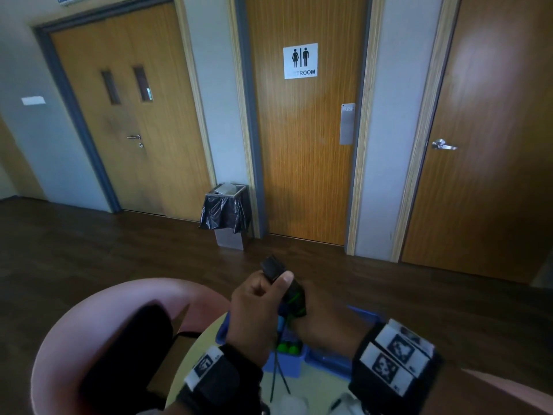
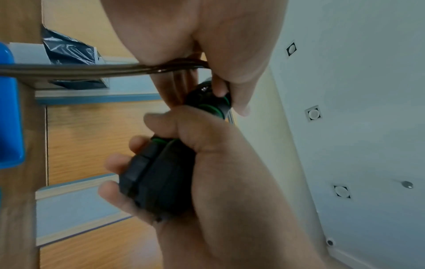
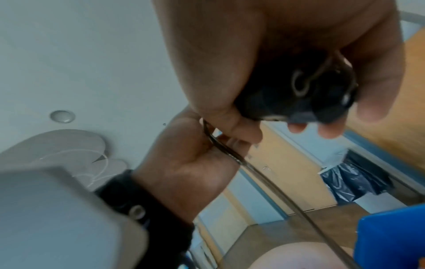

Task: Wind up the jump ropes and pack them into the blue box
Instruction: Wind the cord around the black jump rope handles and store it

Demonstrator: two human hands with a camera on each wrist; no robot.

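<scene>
Both hands hold a bundled black jump rope with green trim above the blue box (image 1: 291,365). My left hand (image 1: 258,296) grips the pair of black handles (image 2: 158,174) side by side, thumb pressed on top. My right hand (image 1: 321,322) grips the lower end of the handles (image 3: 299,91), where the cord comes out. The thin dark cord (image 3: 273,189) runs from between the hands down toward the box, and its loose strands (image 1: 276,375) hang over the box front. Green round things (image 1: 287,348) lie inside the box.
The box stands on a pale yellow round table (image 1: 314,381) with its blue lid (image 1: 363,314) open behind it. A pink chair (image 1: 74,330) with a black bag (image 1: 128,342) is at the left. A lined trash bin (image 1: 227,215) stands by the restroom door across the dark wood floor.
</scene>
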